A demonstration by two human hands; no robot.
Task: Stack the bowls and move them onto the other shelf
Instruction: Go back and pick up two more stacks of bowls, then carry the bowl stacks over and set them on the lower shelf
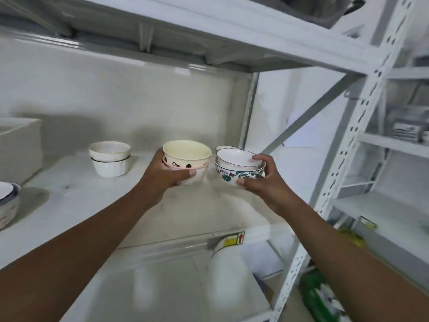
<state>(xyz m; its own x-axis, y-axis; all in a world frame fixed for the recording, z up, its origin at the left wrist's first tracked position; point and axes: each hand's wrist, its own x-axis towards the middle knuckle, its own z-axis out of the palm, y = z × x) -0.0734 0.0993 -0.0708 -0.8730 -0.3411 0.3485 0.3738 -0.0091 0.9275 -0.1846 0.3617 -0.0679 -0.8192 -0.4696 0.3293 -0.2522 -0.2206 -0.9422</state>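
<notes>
My left hand [166, 176] grips a stack of two bowls [186, 159]: a cream bowl nested in a pink-rimmed one with black cartoon marks. My right hand [260, 182] grips a second stack [239, 167]: white dark-rimmed bowls inside a bowl with a green floral pattern. Both stacks are held side by side just above the white shelf [97, 194], near its back right. A third stack of two plain white bowls [110, 161] stands on the shelf to the left, apart from my hands.
A blue-rimmed bowl stack [8, 203] sits at the shelf's left edge beside a white box [19, 145]. Another shelf board [209, 31] hangs close overhead. A white perforated upright [348, 147] and a diagonal brace [308, 112] stand to the right, with more shelving [394, 145] beyond.
</notes>
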